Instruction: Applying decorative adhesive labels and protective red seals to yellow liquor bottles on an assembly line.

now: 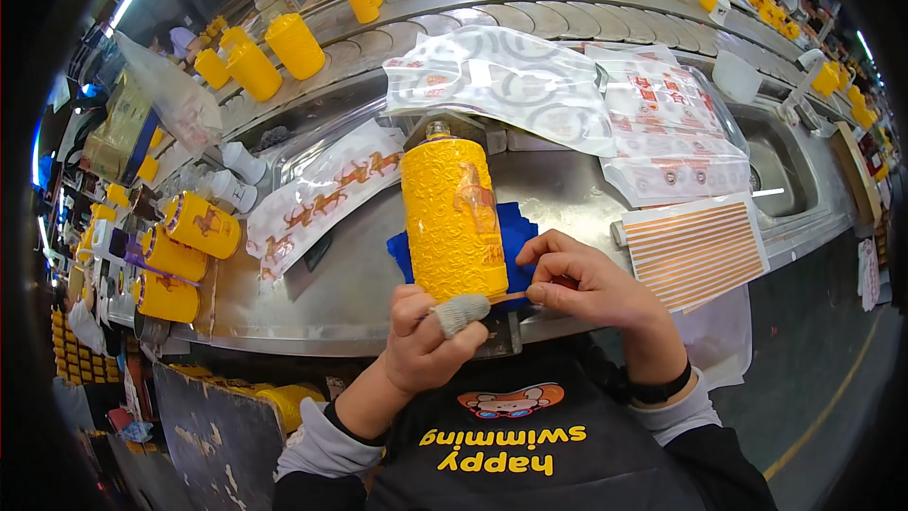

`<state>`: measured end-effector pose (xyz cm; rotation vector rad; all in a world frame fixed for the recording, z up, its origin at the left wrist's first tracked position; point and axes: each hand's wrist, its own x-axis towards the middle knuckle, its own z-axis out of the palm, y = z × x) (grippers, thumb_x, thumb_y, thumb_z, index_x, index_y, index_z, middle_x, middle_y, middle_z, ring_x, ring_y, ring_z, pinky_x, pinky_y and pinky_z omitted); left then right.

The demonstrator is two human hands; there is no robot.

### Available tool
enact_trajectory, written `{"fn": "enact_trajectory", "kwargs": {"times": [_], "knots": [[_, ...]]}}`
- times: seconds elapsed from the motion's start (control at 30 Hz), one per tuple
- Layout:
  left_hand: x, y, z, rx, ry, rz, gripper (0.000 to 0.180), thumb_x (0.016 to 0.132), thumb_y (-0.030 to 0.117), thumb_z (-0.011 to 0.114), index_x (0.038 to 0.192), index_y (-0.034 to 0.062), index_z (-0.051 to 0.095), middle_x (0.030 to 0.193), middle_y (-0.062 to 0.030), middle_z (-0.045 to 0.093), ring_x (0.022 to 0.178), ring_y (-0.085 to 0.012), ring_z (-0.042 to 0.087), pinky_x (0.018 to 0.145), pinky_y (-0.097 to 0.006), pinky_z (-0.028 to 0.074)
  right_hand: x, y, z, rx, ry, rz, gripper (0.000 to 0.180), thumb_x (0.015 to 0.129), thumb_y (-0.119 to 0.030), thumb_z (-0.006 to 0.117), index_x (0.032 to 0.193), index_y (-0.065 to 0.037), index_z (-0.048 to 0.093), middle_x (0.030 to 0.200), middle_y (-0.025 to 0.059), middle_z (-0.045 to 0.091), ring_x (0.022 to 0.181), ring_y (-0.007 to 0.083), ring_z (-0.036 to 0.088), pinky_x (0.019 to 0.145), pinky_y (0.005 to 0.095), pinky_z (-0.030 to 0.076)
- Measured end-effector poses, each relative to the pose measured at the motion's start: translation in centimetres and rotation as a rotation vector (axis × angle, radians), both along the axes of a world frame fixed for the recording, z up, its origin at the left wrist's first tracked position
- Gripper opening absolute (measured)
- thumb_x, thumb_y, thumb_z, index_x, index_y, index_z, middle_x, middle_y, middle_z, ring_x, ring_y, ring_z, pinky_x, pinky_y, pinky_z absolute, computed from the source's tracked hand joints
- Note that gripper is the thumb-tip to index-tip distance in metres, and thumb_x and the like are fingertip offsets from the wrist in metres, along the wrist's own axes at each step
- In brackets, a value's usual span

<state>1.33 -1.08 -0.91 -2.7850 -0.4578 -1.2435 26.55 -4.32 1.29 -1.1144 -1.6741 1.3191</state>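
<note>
A yellow embossed bottle [443,213] with a bare neck and a horse picture lies on a blue cloth [517,232] on the metal worktop, its base toward me. My left hand [430,339] is closed at the bottle's base, a grey knitted cover on one digit. Between my hands runs a thin orange strip [512,296], alongside the base's lower edge. Its right end is pinched by my right hand [588,284], between thumb and forefinger. The left end meets the covered digit of my left hand; the exact contact there is hidden.
On the right lies a sheet of orange strips [695,251], beyond it printed decal sheets [672,123] and a sink [780,166]. A horse decal sheet [326,199] lies left of the bottle. Yellow bottles [203,227] stand at far left. A conveyor [530,14] carries more behind.
</note>
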Motion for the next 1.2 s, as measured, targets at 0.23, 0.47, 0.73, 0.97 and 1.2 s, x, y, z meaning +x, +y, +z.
{"fn": "enact_trajectory", "kwargs": {"times": [0.23,0.47,0.73,0.97,1.2], "knots": [[0.0,0.0,-0.9,-0.017,-0.098,0.001,0.024,0.065,0.012,0.07,0.087,0.0171,0.062,0.106,-0.0015,0.063,0.092,-0.0221,0.047,0.07,-0.037,0.042,0.2,-0.3,0.3,-0.048,0.003,-0.005,0.02,0.09,-0.019,0.064,0.08,-0.002,0.06,0.113,0.007,0.049,0.084,0.0077,0.045,0.072,0.0223,0.039],[0.3,-0.6,-1.4,-0.084,-0.207,0.066,0.024,0.066,0.01,0.069,0.088,0.0169,0.062,0.104,-0.0024,0.062,0.09,-0.0237,0.048,0.071,-0.039,0.042,0.0,0.1,-0.5,-0.039,0.01,0.002,0.021,0.09,-0.02,0.065,0.08,-0.002,0.059,0.114,0.0071,0.048,0.086,0.0081,0.045,0.073,0.0229,0.039],[0.1,-0.7,-0.1,0.038,0.082,0.067,0.027,0.065,0.015,0.07,0.09,0.0197,0.063,0.104,-0.0003,0.063,0.092,-0.0227,0.045,0.073,-0.038,0.042,-0.6,0.3,-0.8,-0.014,-0.019,-0.031,0.02,0.087,-0.017,0.066,0.081,0.001,0.061,0.108,0.0088,0.053,0.084,0.0132,0.05,0.074,0.0257,0.043],[0.5,-0.5,-1.1,-0.048,-0.227,0.098,0.025,0.065,0.016,0.07,0.089,0.0195,0.063,0.104,0.0005,0.063,0.095,-0.0216,0.046,0.074,-0.037,0.042,-0.7,0.4,-0.8,0.048,-0.018,-0.024,0.02,0.086,-0.017,0.067,0.081,0.001,0.06,0.106,0.0089,0.053,0.083,0.0143,0.051,0.072,0.0261,0.043],[0.4,-0.6,0.2,0.039,0.04,0.021,0.038,0.065,0.007,0.074,0.1,0.017,0.061,0.108,-0.0064,0.061,0.094,-0.0249,0.046,0.077,-0.038,0.041,-0.1,0.4,-1.7,0.145,-0.207,-0.09,0.017,0.084,-0.015,0.068,0.08,0.0,0.061,0.107,0.0118,0.054,0.09,0.0195,0.053,0.077,0.0291,0.044]]}}
